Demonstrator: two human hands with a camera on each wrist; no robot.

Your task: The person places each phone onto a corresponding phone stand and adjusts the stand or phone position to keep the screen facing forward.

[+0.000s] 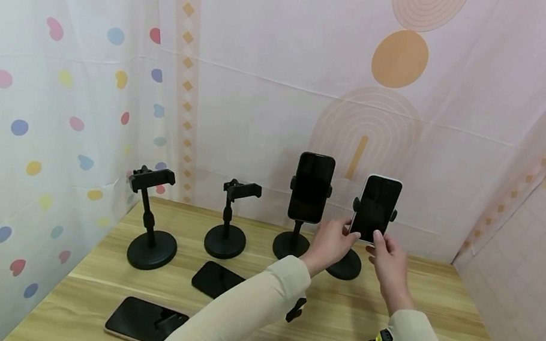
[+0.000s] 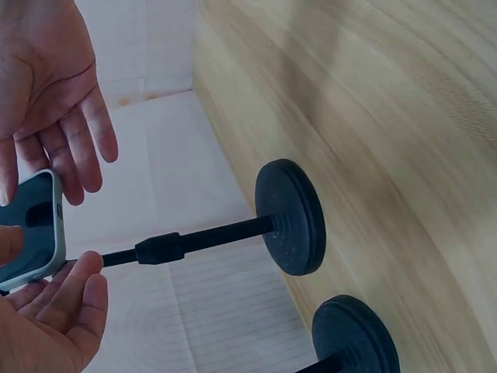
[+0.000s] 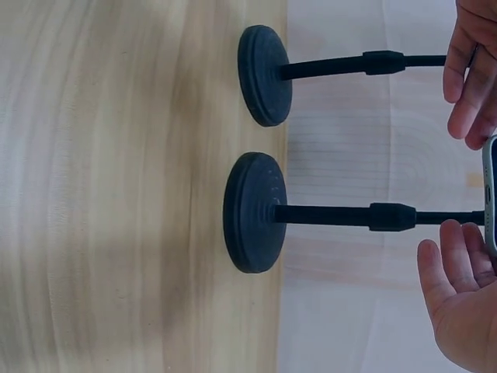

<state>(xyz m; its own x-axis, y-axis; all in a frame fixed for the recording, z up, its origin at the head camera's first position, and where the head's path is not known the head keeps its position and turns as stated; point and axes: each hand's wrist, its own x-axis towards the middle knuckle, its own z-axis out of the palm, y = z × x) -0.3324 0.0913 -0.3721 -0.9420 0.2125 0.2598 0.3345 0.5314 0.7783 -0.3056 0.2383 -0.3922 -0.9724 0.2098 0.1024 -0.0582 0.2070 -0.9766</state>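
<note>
A white-edged smartphone (image 1: 376,208) sits upright in the clamp of a black phone stand (image 1: 346,265), the rightmost in a row. My left hand (image 1: 330,243) holds its lower left corner, thumb at the front and curled fingers at the edge, as the left wrist view shows. At the lower right corner my right hand (image 1: 391,269) pinches the phone, its thumb on the screen side and its fingers partly hidden behind. From the right wrist, the phone (image 3: 491,194) shows only its bottom edge, above the stand's round base (image 3: 255,212).
Left of my hands another stand holds a black phone (image 1: 311,187). Two stands, a middle one (image 1: 224,241) and a far-left one (image 1: 152,249), have bare clamps. Dark phones lie flat nearer me, one farther back (image 1: 216,280) and one in front (image 1: 143,321). A curtain (image 1: 262,107) hangs behind.
</note>
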